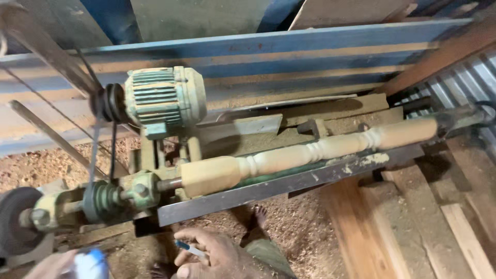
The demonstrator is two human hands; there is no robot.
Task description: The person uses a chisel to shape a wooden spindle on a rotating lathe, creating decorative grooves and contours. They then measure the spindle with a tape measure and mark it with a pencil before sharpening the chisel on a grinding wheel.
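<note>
A pale turned wooden spindle is mounted on a lathe, with square ends and beaded rings near its middle and right. Below it, at the frame's bottom edge, my right hand pinches a thin white and blue pen-like stick. My left hand shows only partly at the bottom left corner and grips a blurred white and blue object. Both hands are below the lathe's dark metal tool rest and touch neither it nor the spindle.
A green electric motor drives a belt to the pulley on the lathe's left. A dark grinding wheel sits at the far left. Sawdust covers the floor, where my bare foot shows. Wooden planks lie on the right.
</note>
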